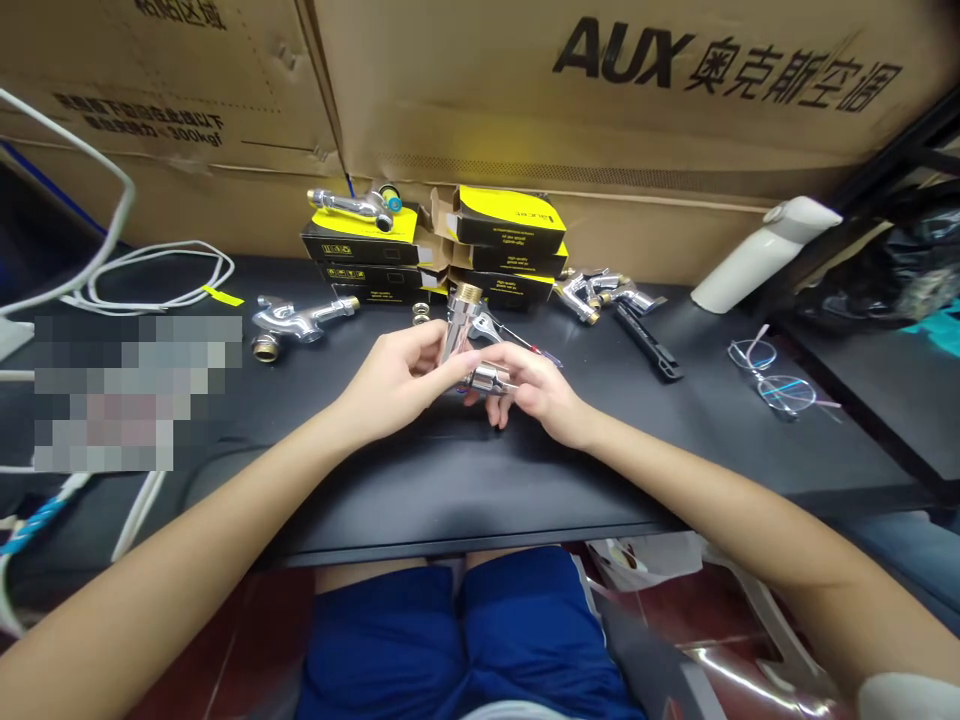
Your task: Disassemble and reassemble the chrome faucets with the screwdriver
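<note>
Both hands are closed around a chrome tap (454,335) with a brass threaded end, the left hand (394,385) gripping its body and the right hand (536,390) its lower end, above a black bench (450,490). Farther off lie a loose tap (300,320) and a cluster of taps (592,295) (another tap (349,207) sits atop the black-and-yellow boxes (510,225)).

This looks like a cramped stockroom or workshop: big cardboard cartons (570,90) stand behind a black workbench (450,490) holding chrome taps (300,320) and small yellow-and-black boxes (510,218).
</note>
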Available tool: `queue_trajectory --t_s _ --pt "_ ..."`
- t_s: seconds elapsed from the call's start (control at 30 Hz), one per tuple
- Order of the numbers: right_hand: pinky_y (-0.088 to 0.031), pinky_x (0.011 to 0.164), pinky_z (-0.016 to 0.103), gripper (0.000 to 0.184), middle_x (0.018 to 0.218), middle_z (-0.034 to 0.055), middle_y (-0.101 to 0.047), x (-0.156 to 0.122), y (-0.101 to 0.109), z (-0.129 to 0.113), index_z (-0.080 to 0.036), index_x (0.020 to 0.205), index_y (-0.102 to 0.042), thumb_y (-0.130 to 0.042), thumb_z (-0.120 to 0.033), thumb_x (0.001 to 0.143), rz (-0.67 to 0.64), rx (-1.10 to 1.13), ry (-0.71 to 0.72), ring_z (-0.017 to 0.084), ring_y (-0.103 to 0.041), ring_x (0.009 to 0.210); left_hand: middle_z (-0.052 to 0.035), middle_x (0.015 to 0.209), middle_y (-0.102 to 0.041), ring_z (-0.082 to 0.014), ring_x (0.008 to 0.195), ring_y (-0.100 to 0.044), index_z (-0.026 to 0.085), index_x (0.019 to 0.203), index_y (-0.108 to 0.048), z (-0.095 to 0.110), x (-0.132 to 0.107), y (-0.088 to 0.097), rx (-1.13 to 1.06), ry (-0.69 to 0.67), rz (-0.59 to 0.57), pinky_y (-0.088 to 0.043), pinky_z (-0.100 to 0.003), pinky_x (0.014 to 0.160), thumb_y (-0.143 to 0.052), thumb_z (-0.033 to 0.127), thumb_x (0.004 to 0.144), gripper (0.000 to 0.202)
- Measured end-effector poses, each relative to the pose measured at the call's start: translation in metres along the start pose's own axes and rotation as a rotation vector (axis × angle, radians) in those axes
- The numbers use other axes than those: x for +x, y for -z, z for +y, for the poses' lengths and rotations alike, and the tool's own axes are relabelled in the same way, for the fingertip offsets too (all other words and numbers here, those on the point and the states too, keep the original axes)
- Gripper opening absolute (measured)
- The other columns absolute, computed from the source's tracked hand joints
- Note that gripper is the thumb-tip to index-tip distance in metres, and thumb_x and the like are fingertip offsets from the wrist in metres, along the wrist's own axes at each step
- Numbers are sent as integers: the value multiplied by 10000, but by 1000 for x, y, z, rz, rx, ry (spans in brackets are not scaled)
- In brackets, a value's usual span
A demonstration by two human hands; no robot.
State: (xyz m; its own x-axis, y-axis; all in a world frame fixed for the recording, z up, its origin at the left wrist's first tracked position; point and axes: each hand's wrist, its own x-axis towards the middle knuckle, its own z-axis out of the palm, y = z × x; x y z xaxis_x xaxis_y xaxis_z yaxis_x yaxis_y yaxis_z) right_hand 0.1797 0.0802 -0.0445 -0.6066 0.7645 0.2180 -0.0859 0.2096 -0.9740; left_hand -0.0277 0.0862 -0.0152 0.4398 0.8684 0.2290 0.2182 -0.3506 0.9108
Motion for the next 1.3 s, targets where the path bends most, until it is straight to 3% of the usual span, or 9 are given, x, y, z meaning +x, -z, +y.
queue_trajectory --t_s 0.13,0.3,0.6,0.83,0.97,1.07,1.17,1.3 --pt "-522 608 239 548 860 23 -669 -2 -2 -1 -173 1141 -541 -704 -561 791 33 -93 10 103 -605 647 -3 746 -663 -101 567 -593 151 910 -639 2 -1 -1 59 -3 10 -471 -187 510 -664 428 851 284" --pt "-509 539 238 511 778 31 -689 -1 -6 -5 -139 1067 -568 -604 -603 855 59 -43 20 104 -599 551 8 736 -669 -99 547 -595 160 978 -619 2 -2 -3 94 4 7 -491 -196 522 -675 431 837 311" --pt "-517 508 259 623 671 57 -709 4 -7 -8 -125 852 -635 -456 -722 867 133 24 -161 120 -595 452 37 660 -590 -88 533 -539 165 908 -562 -4 -4 -1 298 -159 21 -428 -194 522 -648 410 859 265" --pt "-503 445 266 697 660 99 -708 7 -4 -4 -141 743 -661 -327 -732 905 72 182 -281 179 -657 519 46 624 -571 -80 497 -491 178 879 -544 -3 -4 -1 389 -244 20 -378 -193 481 -637 412 865 252" --pt "-506 456 263 741 655 102 -702 8 -5 -5 -127 805 -678 -258 -726 921 36 180 -338 155 -627 473 53 596 -541 -77 476 -459 180 848 -537 -3 -4 -2 410 -248 32 -370 -202 474 -641 416 859 258" --pt "-525 486 270 603 713 67 -697 6 -8 -6 -131 931 -656 -393 -674 918 132 46 -257 127 -598 468 55 595 -526 -80 482 -462 182 849 -536 -2 -4 -2 396 -246 32 -386 -210 486 -648 410 854 254" --pt "-554 546 261 490 950 53 -693 1 -12 -4 -199 1196 -553 -588 -569 876 274 -94 -61 135 -648 639 41 638 -549 -86 510 -490 180 882 -551 -1 -5 -2 343 -222 14 -409 -211 495 -640 409 861 247" --pt "-599 724 307 629 1328 105 -559 -4 -10 -2 -270 1382 -389 -636 -518 859 372 -291 128 182 -657 948 22 713 -608 -102 559 -565 178 937 -569 0 -5 -4 205 -153 -9 -469 -213 533 -647 408 861 255"
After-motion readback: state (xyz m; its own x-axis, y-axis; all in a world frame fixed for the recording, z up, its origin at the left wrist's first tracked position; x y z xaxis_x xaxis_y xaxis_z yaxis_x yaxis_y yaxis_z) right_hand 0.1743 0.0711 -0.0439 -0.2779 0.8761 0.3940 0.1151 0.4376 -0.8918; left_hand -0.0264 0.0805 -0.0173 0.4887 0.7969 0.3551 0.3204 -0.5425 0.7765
